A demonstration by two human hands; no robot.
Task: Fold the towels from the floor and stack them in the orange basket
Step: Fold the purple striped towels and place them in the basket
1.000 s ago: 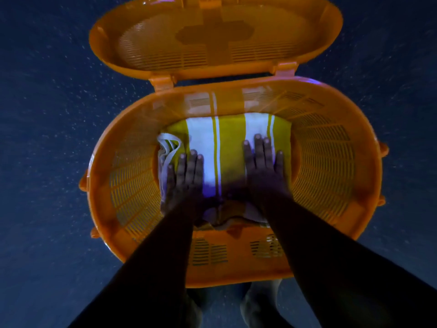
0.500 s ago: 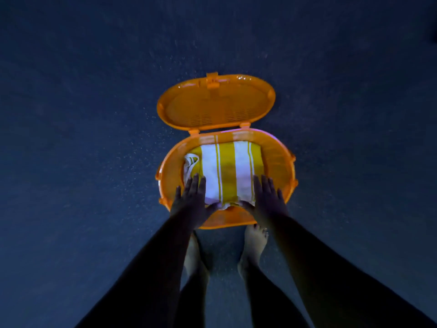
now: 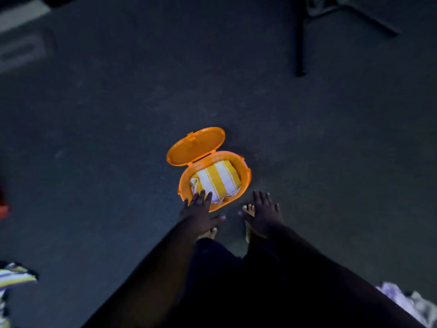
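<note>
The orange basket (image 3: 244, 172) stands on the dark floor with its lid (image 3: 195, 146) swung open behind it. A folded yellow-and-white striped towel (image 3: 216, 181) lies inside. My left hand (image 3: 198, 209) hangs flat with straight fingers, high above the basket's near rim, holding nothing. My right hand (image 3: 266, 210) is spread open to the right of the basket, also holding nothing. A striped towel (image 3: 14, 276) lies on the floor at the far left, and a pale crumpled towel (image 3: 406, 301) at the lower right.
My bare feet (image 3: 248, 209) stand just in front of the basket. Dark chair or stand legs (image 3: 300, 43) are at the back right. A pale object (image 3: 21, 46) sits at the back left, something red (image 3: 3, 210) at the left edge.
Both hands have come out of the basket and off the striped towel. The view has risen far above the floor, so the basket looks small and other towels show at the edges.
</note>
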